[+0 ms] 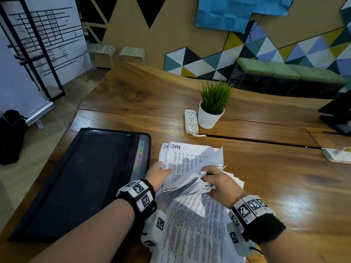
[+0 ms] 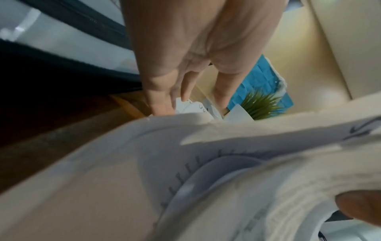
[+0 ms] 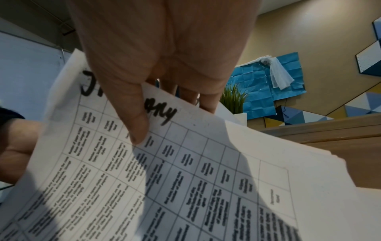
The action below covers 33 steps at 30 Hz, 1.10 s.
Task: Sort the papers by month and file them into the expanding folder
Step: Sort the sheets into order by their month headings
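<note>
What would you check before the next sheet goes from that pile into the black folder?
1. Month heading readable: not ok; the right hand pinches a table sheet with its thumb over the heading's middle.
2. Sorted pile labelled: ok; sheets under the left hand read July.
3. Expanding folder within reach: ok, beside the papers.
4. Folder pockets open: ok; coloured tabs show.
5. Only one sheet pinched: cannot tell.
</note>
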### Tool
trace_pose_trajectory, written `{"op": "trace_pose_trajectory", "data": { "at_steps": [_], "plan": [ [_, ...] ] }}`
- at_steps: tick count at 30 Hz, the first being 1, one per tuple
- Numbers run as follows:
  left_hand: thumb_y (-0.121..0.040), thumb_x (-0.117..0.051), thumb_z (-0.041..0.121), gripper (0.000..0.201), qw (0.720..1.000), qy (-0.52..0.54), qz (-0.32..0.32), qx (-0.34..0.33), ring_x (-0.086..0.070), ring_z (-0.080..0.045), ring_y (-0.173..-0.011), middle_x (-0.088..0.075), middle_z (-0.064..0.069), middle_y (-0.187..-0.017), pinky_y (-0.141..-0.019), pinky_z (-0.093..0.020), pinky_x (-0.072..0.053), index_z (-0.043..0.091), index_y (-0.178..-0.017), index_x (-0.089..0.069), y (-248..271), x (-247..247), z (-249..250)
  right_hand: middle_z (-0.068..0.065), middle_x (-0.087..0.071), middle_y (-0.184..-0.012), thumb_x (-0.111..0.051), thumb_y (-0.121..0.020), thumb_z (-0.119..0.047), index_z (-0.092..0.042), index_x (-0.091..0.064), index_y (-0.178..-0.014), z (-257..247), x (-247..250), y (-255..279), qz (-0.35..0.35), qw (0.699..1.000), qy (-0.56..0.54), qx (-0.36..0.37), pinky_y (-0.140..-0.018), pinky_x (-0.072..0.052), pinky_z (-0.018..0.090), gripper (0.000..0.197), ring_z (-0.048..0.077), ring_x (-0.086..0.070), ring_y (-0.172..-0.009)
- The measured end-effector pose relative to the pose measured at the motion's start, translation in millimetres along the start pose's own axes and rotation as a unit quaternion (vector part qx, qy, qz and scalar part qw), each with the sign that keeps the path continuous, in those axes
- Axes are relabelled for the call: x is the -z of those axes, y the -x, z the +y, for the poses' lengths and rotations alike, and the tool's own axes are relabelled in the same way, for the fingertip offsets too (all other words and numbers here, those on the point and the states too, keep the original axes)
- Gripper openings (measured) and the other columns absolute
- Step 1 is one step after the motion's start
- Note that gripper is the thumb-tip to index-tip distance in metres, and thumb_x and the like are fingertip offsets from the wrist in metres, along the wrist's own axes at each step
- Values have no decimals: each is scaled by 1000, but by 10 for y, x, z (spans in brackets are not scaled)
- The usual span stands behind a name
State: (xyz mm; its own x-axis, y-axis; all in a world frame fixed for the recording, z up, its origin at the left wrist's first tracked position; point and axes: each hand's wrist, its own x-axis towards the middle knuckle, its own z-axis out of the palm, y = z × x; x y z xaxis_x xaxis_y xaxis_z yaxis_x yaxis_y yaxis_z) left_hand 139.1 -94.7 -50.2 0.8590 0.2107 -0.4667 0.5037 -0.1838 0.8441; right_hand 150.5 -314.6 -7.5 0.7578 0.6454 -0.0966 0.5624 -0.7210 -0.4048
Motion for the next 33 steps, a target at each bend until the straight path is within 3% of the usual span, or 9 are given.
{"op": "trace_pose_trajectory", "data": {
  "at_steps": [3,5,6,8,13,20,23,29,33],
  "plan": [
    [-91,-61,11,54,1000,0,-14,-15,-57,-23,-100,-57,-9,-113,-81,-27,-48,7,-140,-41,-23,-44,20,-2,-47,-128,-66,-77,-7,-16,-68,-100,-4,14,18,-6,1000,1,-5,-87,-48,31,25,17,-59,-102],
    [-88,-64,10,14,993,-74,8,-88,-55,-16,-77,-60,-1,-81,-71,-24,-42,13,-101,-69,-25,-76,6,-2,-47,-128,-65,-77,-5,-15,-68,-101,-16,33,29,-11,1000,0,-9,-87,-47,29,26,17,-59,-102],
    [-86,-66,12,13,987,-106,16,-116,-51,-13,-66,-56,6,-65,-65,-23,-38,16,-74,-68,-19,-82,-1,-2,-47,-128,-65,-77,-4,-14,-68,-101,-16,41,34,-13,1000,-3,-12,-87,-47,28,26,17,-59,-102],
    [-84,-69,16,31,981,-150,9,-126,-47,-11,-56,-51,9,-51,-58,-22,-38,16,-54,-61,1,-108,-8,-2,-46,-128,-64,-77,-3,-13,-68,-101,-11,50,45,-14,1000,-7,-14,-87,-47,27,26,17,-59,-102],
    [-79,-75,22,51,975,-183,61,-107,-33,-11,-48,-34,4,-49,-47,-23,-25,16,-48,-35,35,-96,24,-1,-48,-127,-65,-77,-5,-15,-68,-100,1,35,46,-13,1000,-13,-13,-85,-48,30,25,18,-61,-99],
    [-76,-79,25,47,984,-137,93,-58,-43,-13,-51,-51,-3,-60,-46,-21,-29,17,-43,-45,-32,-103,-13,-2,-48,-127,-65,-78,-7,-16,-69,-102,-2,35,33,-15,1000,-12,-12,-87,-46,25,26,15,-58,-103],
    [-80,-74,23,38,990,-128,55,-35,-41,-16,-55,-45,-4,-60,-52,-22,-32,13,-56,-47,-3,-131,-11,-2,-47,-127,-65,-78,-7,-17,-69,-103,-6,40,31,-19,1000,-8,-13,-88,-45,24,27,15,-58,-104],
    [-83,-68,16,51,956,-223,105,-159,-43,-15,-59,-39,5,-69,-60,-25,-35,15,-51,-28,77,-34,67,-3,-45,-131,-63,-82,-10,-16,-67,-106,-30,67,3,-28,999,2,-23,-91,-42,21,26,15,-57,-107],
    [-87,-62,11,23,937,-268,46,-219,-53,-17,-75,-55,2,-84,-68,-21,-37,15,-64,-57,135,-64,133,-3,-45,-131,-62,-83,-9,-14,-67,-106,-53,72,-30,-34,999,5,-21,-91,-43,22,24,15,-56,-107]
  ]
}}
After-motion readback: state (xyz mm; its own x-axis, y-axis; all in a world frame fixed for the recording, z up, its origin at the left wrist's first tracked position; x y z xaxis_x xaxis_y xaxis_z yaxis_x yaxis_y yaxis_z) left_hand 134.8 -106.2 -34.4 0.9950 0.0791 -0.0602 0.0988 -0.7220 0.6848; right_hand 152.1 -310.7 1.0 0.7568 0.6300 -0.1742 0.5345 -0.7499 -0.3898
